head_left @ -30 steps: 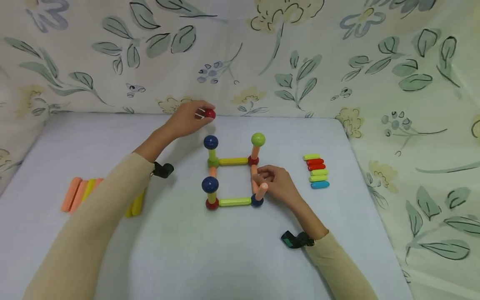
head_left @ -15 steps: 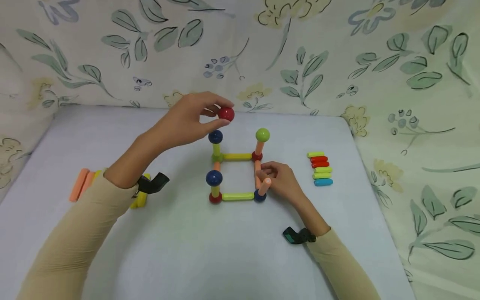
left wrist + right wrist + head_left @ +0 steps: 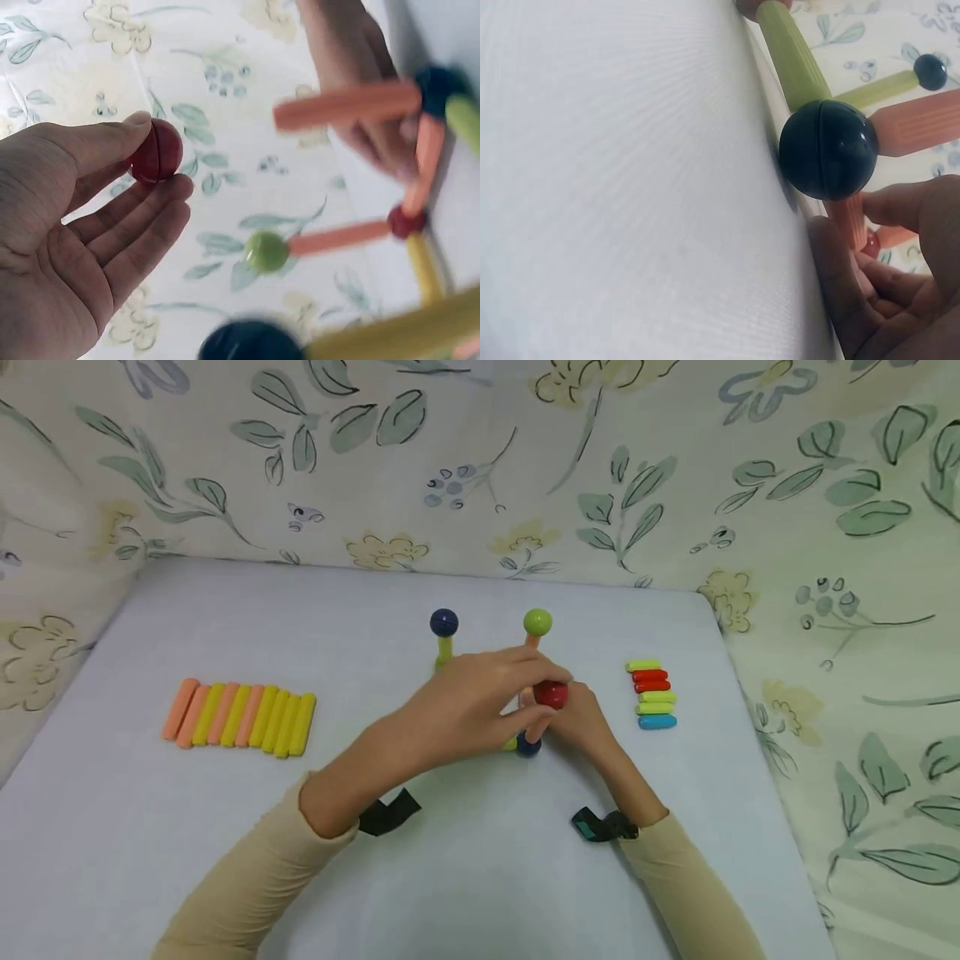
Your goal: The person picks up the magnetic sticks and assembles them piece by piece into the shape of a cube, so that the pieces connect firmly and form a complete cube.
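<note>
My left hand pinches a red ball between thumb and fingertips, above the front right corner of a ball-and-rod frame. Close by, a bare-ended orange rod stands up from a dark blue ball. Low on the frame's right side, my right hand pinches the orange base rod, thumb and fingers on either side of it. A green ball tops the back right post, and a navy ball the back left one. In the head view, the left hand hides the frame's front left part.
On the white table, a row of orange and yellow rods lies at the left. Several short green, red and blue sticks line up at the right. Floral cloth hangs behind the table.
My left hand has carried the red ball from beyond the frame's back left toward me and rightward, over the front right corner. The right hand keeps its place on the base rod.
</note>
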